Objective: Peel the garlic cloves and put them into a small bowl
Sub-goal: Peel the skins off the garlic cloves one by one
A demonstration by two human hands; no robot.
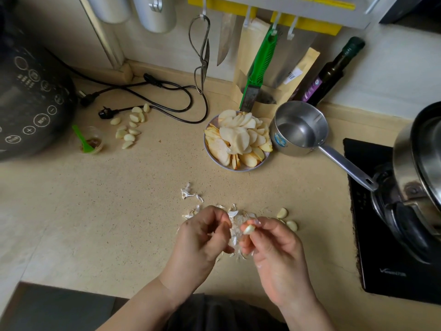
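Right hand (274, 249) pinches clove (249, 229) near counter's front edge, left hand (202, 237) pinching loose skin (232, 235); peeling underway, next needs bare clove bowled—no bowl identifiable.

A pale garlic clove (249, 229) is pinched in the right hand (274, 254), papery skin (232, 231) trailing. Two cloves (287, 219) lie just right; peeled cloves (130, 126) cluster far left on the worktop (119, 211).
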